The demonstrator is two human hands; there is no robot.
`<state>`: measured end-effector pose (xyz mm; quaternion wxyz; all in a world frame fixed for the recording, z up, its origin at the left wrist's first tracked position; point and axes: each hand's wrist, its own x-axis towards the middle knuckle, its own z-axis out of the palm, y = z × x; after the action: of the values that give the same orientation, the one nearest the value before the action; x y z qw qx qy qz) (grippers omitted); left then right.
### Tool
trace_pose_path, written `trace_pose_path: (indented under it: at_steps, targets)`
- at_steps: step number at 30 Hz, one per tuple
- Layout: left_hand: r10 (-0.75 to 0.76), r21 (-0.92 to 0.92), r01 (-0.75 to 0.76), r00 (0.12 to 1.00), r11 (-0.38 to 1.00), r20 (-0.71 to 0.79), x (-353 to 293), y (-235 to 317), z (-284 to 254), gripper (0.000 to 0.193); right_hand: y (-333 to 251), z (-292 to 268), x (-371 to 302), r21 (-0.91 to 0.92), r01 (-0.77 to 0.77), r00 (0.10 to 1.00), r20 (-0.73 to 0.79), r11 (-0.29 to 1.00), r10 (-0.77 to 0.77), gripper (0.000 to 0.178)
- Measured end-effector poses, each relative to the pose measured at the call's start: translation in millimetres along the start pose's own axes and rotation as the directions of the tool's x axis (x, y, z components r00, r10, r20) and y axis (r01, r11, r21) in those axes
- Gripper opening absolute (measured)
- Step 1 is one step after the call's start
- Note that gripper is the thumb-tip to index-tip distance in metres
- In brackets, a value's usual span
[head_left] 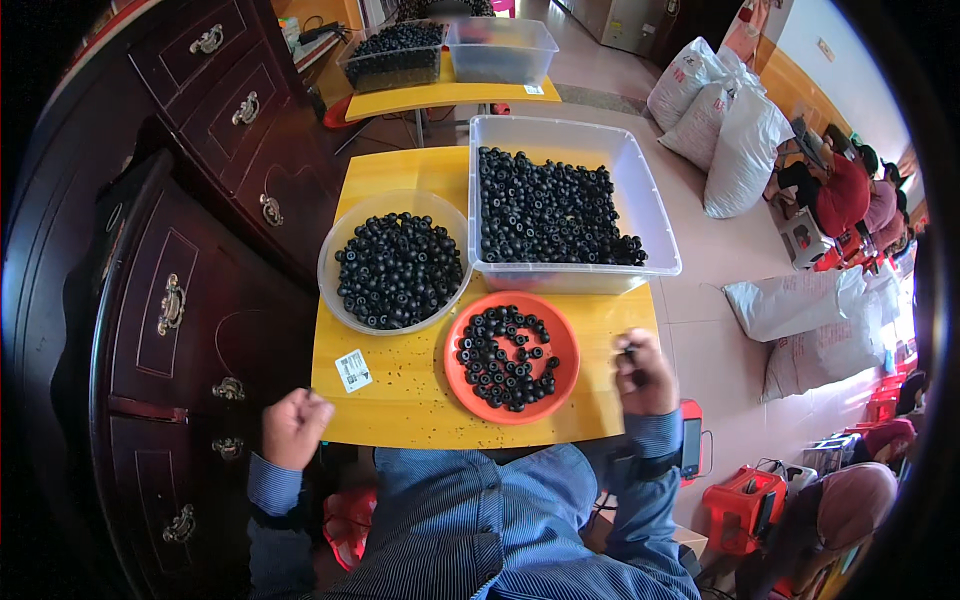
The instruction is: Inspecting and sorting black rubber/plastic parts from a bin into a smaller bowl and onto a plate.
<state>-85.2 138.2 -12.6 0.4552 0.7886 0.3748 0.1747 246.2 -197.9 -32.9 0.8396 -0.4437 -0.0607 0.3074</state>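
My left hand [297, 428] is closed in a fist just off the table's near left edge; whatever it may hold is hidden. Over the right edge of the yellow table [410, 385], my right hand [647, 375] is curled around small black round pieces, partly seen and slightly blurred. Between the hands lies an orange-red plate [455, 385] with several loose black ring-like pieces [510, 382] on it. Behind it, a round clear tub [328, 262] is heaped with the same kind of pieces. A large clear rectangular bin [648, 205] beside the tub also holds many.
A white label [353, 370] lies on the tabletop among dark crumbs. Dark wooden drawers [190, 330] stand close on my left. Another yellow table [400, 100] beyond carries two bins. White sacks [740, 150] and seated people [840, 195] are to the right.
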Motion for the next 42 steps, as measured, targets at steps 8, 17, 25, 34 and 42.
trace_pose_path:
  at_steps: [8,17,25,34,42]
  targets:
    - [0.171,0.04,-0.199,0.916,0.979,0.362,-9,62,84,0.023,89,77,3,0.147,-0.431,0.886,0.259,0.89,0.386,0.023]
    - [0.431,-0.097,-0.42,0.881,0.902,0.195,12,99,136,0.028,109,90,0,-0.174,-0.275,0.922,0.231,0.946,0.311,0.034]
    - [0.468,0.01,-0.477,0.866,0.879,0.177,13,92,152,0.026,109,96,-7,-0.187,-0.215,0.926,0.273,0.958,0.261,0.035]
    - [0.412,-0.11,-0.398,0.896,0.911,0.168,16,94,149,0.021,111,88,-5,0.056,-0.411,0.86,0.355,0.91,0.367,0.025]
    - [0.411,-0.16,-0.385,0.892,0.909,0.187,14,95,150,0.035,107,89,-5,0.107,-0.428,0.865,0.337,0.898,0.372,0.02]
